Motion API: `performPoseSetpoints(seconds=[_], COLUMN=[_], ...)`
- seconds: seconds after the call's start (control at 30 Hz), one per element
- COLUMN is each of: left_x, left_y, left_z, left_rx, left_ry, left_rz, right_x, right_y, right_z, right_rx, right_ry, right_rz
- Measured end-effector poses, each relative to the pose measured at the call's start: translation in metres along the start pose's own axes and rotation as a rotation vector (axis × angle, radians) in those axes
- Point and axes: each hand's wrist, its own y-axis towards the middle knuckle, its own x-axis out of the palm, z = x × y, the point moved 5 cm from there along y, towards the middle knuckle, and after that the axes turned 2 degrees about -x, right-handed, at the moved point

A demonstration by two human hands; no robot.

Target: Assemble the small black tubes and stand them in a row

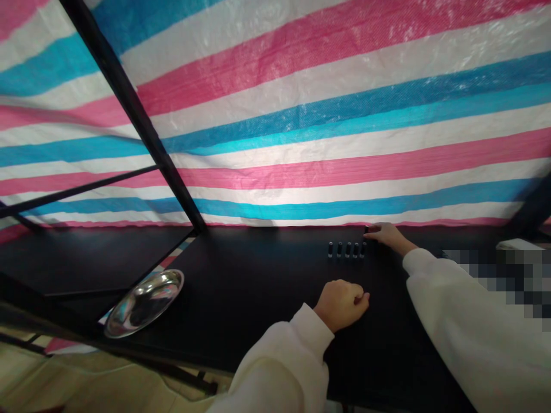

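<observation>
Several small black batteries with silvery ends stand upright in a short row on the black tabletop. My right hand reaches past the right end of the row, its thumb and fingers pinching another black battery a little behind the row. Nearer to me, in front of the row, my left hand is curled closed above the tabletop. Its palm faces away from view, so whatever it may hold is hidden.
An oval shiny metal tray lies at the table's left edge, by a slanting black metal post. A striped plastic sheet hangs behind the table. At the far right is a white object.
</observation>
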Motion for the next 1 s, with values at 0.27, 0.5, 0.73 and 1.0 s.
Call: performPoseSetpoints(seconds=[0.27, 0.5, 0.73, 1.0], left_x=[0.000, -0.003, -0.012, -0.013], left_y=[0.000, 0.002, 0.003, 0.006], left_z=[-0.001, -0.004, -0.007, -0.021], left_rx=[0.000, -0.008, -0.026, -0.077], left_ry=[-0.033, -0.094, -0.209, -0.371], left_rz=[0.013, 0.075, 0.183, 0.355], right_x=[0.005, -0.013, -0.035, -0.033], right_y=[-0.004, -0.021, -0.043, -0.106], right_z=[-0.017, -0.024, -0.053, -0.110], right_rx=[-0.074, -0.085, -0.143, -0.434], right_ry=[-0.144, -0.126, 0.023, 0.339], right_rz=[0.043, 0.143, 0.251, 0.261])
